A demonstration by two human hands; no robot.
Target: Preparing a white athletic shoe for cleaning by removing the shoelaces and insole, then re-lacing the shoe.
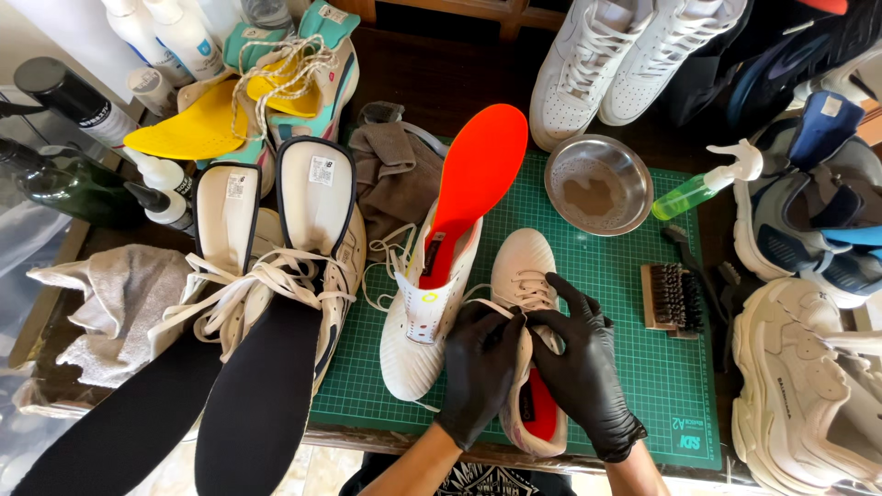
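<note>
A: What are the hands doing right now?

B: Both are in black gloves and are working on the cream shoe (pixel 525 303) lying on the green mat (pixel 643 367). The left hand (pixel 480 367) is curling its fingers around the shoe's side and pinching the lace (pixel 501 308). The right hand (pixel 581 363) is closing its fingers over the eyelet area from the other side, index finger stretching up along the shoe.

A: So where is the shoe exactly?

B: It is sitting near the mat's front edge, toe pointing away, just beside its mate (pixel 424 312), which is standing with an orange insole (pixel 473 179) sticking up out of it.

A: How far along does the work look?

B: I am judging it as midway. The mate is already looking unlaced, with its insole pulled up. The held shoe is showing a red insole inside at the heel, and its lace is only partly loose, so lace and insole seem left to deal with.

A: And cleaning gear?

B: A steel bowl (pixel 598 186) of cloudy liquid, a brush (pixel 672 298) and a green spray bottle (pixel 703 188) are waiting on the mat, well apart from the hands. Other pairs are crowding the table: tall beige shoes (pixel 276 276) with black insoles to the left, white sneakers (pixel 625 55) at the back.
</note>
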